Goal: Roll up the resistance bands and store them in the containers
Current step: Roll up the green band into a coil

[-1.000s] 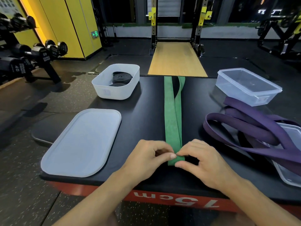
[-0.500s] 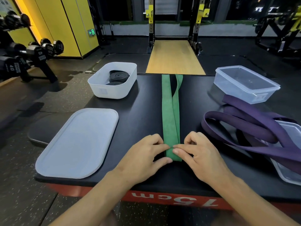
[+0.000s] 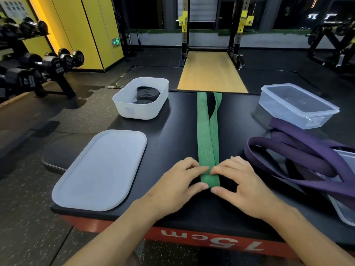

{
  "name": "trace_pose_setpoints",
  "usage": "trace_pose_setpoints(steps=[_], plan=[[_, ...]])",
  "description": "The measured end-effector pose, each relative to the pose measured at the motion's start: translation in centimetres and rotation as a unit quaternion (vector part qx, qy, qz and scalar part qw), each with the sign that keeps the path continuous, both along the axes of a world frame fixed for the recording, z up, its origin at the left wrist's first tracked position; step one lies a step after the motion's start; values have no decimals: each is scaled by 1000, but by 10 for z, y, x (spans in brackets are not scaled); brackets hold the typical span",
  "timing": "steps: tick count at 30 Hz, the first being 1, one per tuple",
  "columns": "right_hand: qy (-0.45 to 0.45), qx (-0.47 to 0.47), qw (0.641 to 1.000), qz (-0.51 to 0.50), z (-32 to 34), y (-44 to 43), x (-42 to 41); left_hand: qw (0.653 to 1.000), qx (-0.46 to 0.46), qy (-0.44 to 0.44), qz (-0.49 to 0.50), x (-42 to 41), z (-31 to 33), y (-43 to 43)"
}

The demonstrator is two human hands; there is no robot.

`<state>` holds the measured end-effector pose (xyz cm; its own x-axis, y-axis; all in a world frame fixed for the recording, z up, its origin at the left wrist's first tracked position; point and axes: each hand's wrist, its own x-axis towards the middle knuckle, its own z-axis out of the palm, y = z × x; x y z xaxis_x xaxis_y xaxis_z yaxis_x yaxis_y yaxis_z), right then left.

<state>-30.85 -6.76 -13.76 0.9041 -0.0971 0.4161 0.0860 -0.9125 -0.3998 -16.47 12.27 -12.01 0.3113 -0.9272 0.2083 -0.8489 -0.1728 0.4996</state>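
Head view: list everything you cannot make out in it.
- Green band, near end: head view, covered by the left grip and right grip pinching it; turns rolled unknowable.
- Its far end: drops past the table edge.
- Clear lid: under the purple bands, cut off by the right frame edge.
- Clear container label: too small to read.
- Black rolls: the white container wall hides part.

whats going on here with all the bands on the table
A person is rolling up the green resistance band, which lies lengthwise on the black table. The left hand and right hand both pinch its near end, and most of it lies flat. The white container holds rolled black bands, with its lid lying nearer. The purple bands sit in a loose heap beside the empty clear container.
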Motion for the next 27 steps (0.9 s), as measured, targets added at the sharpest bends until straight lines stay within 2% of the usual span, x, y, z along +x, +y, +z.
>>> trace_pose_setpoints(steps=[3,5,8,10,13,18,21,23,27], plan=[[6,1,1000,3,4,-2,4,995,-87,32,41,-8,-7,-1],[14,-8,1000,3,8,-2,7,986,-118,89,79,-7,-9,-1],[19,-9,999,25,8,-2,10,961,-98,236,104,4,-6,-1],[24,24,999,32,6,-2,12,952,-76,280,95,10,-3,-2],[7,40,999,19,6,0,16,944,-68,304,104,11,1,-1],[-15,16,1000,-9,11,7,26,919,-80,345,174,-5,10,-5],[-35,15,999,-34,14,14,29,918,-82,327,210,-18,12,-6],[-46,10,998,-48,16,20,30,907,-86,344,226,-21,15,-8],[-37,-21,997,-64,19,26,32,906,-67,342,241,-25,21,-13]])
